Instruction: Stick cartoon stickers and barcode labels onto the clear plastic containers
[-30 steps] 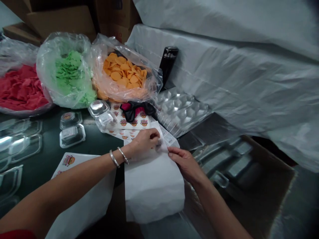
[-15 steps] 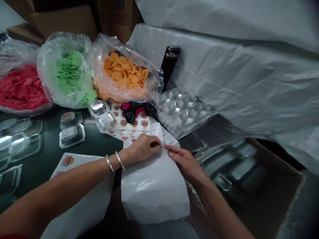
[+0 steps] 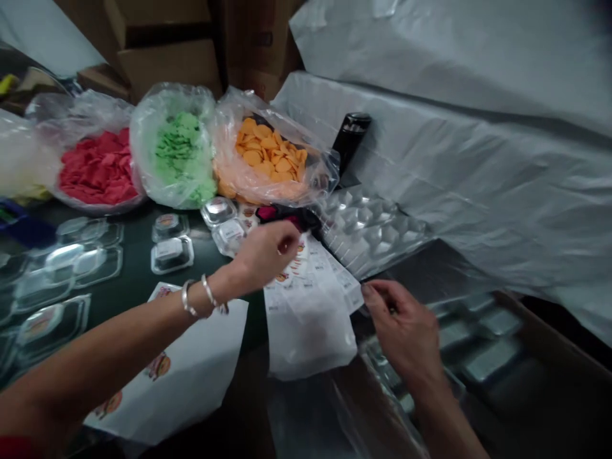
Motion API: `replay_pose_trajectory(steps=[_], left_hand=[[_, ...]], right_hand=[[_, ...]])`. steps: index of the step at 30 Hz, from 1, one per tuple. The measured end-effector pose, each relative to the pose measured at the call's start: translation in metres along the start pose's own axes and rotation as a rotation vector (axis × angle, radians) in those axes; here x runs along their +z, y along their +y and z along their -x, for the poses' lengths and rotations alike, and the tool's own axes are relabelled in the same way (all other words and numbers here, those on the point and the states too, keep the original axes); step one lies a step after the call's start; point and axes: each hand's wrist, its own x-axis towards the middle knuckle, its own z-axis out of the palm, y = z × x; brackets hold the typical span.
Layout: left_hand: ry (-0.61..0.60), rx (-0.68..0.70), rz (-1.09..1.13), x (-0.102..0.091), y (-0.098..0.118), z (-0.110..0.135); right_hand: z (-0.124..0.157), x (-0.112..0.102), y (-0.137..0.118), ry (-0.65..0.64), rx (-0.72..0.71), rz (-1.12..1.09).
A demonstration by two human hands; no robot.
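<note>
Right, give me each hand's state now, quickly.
Left hand: fingers curled, blurred; grip cannot be told.
Right hand: fingers curled, beside a label sheet; grip cannot be told.

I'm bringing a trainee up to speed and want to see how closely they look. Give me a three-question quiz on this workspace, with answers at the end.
1. Fill in the blank: the green pieces sit between the red pieces and the ____ pieces.
2. True or false: two silver bangles circle the person's left wrist.
3. Which of these is the right hand nearest to?
A) the black cylinder
B) the printed sheets
C) the green pieces

Key:
1. Orange pieces
2. True
3. B
</note>
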Motion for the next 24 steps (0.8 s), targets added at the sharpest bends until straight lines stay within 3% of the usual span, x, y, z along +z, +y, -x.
replay_pose_trajectory(steps=[3, 5, 7, 9, 13, 18, 20, 22, 24], left_hand=[[-0.104, 0.454, -0.399, -0.029, 0.015, 0.047], [-0.152, 0.545, -0.53, -0.044, 0.018, 0.079], [-0.219, 0.505, -0.521, -0.063, 0.015, 0.105], [-0.245, 0.357, -0.372, -0.086, 0.007, 0.126], [-0.075, -0.132, -0.033, -0.134, -0.014, 0.159], [-0.153, -0.514, 0.191, -0.185, -0.037, 0.202], [-0.049, -0.615, 0.256, -0.213, -0.046, 0.222], [0.095, -0.719, 0.261, -0.244, -0.052, 0.244], [0.154, -0.829, 0.239, -0.269, -0.055, 0.266]], right_hand=[[0.019, 0.028, -0.035, -0.447, 0.021, -0.403], [0.03, 0.054, -0.052, -0.655, 0.084, -0.581], [0.038, 0.076, -0.066, -0.746, 0.105, -0.608], [0.043, 0.093, -0.077, -0.822, 0.068, -0.544], [0.058, 0.121, -0.109, -1.027, 0.016, -0.419], [0.085, 0.171, -0.164, -1.278, -0.157, -0.258], [0.092, 0.192, -0.182, -1.294, -0.263, -0.217], [0.096, 0.212, -0.194, -1.23, -0.36, -0.156], [0.1, 0.23, -0.197, -1.142, -0.477, -0.077]])
